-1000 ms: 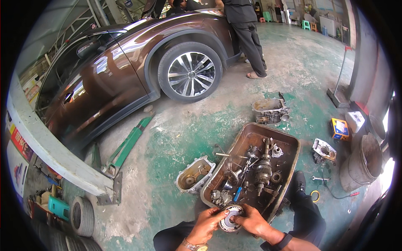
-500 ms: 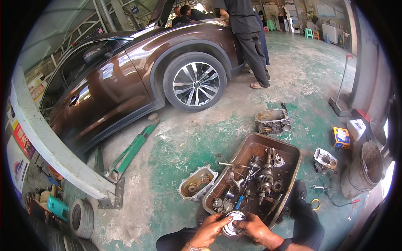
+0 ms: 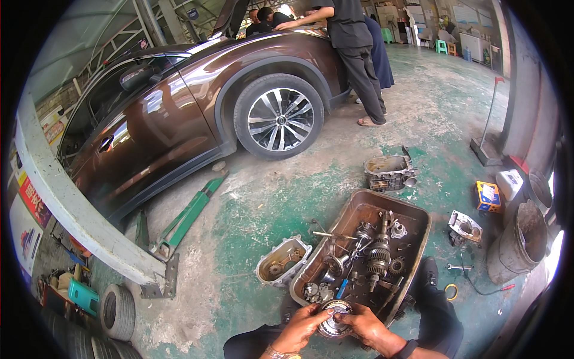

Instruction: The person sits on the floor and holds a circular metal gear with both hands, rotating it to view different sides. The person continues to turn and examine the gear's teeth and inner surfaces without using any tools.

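My left hand [image 3: 298, 330] and my right hand [image 3: 372, 331] grip a round, toothed metal gear assembly [image 3: 335, 326] from both sides, thumbs on its upper face. It is held just over the near end of a brown, oily metal tray [image 3: 420, 220]. Inside the tray lie a gear shaft [image 3: 378, 261], a loose ring gear [image 3: 396, 266], a blue-handled tool [image 3: 342, 289] and several other metal parts. Left of the tray rests an open metal housing [image 3: 281, 263] with a round part inside. Fingers hide the sides of the gear assembly.
Another housing [image 3: 390, 173] stands beyond the tray. To the right are a metal casting [image 3: 464, 228], a wrench [image 3: 459, 267], a yellow ring [image 3: 451, 292] and a bucket [image 3: 517, 251]. A brown car [image 3: 179, 113], a green jack leg [image 3: 194, 209] and a standing person [image 3: 356, 54] are farther off.
The gear assembly has tilted slightly between my hands, showing more of its toothed face. By the car, the standing person has stretched an arm left over the engine bay.
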The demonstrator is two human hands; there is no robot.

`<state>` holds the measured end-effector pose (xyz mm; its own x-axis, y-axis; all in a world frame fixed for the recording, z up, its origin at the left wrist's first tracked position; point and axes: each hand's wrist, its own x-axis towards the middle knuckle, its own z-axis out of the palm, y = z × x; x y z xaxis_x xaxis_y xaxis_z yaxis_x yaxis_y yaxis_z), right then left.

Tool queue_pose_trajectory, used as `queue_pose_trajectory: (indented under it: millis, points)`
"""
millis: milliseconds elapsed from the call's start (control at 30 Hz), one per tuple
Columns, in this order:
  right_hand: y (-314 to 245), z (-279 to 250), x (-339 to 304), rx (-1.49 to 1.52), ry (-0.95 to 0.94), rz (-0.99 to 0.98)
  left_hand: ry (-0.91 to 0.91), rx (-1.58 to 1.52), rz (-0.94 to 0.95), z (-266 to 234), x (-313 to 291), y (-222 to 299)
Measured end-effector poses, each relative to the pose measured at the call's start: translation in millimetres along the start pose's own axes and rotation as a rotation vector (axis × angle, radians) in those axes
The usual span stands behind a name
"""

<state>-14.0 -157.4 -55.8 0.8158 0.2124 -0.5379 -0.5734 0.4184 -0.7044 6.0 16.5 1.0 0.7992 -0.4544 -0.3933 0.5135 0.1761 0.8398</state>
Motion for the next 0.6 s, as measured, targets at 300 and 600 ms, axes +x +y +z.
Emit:
queue_pose_trajectory:
  millis: [300,600]
  points:
    - [-2,0,0,0.074,-0.021,0.026,0.032,-0.054,-0.005,-1,6,-5]
    - [-6,1,-3,0.199,-0.004,0.072,0.039,-0.101,-0.031,2,6,-8]
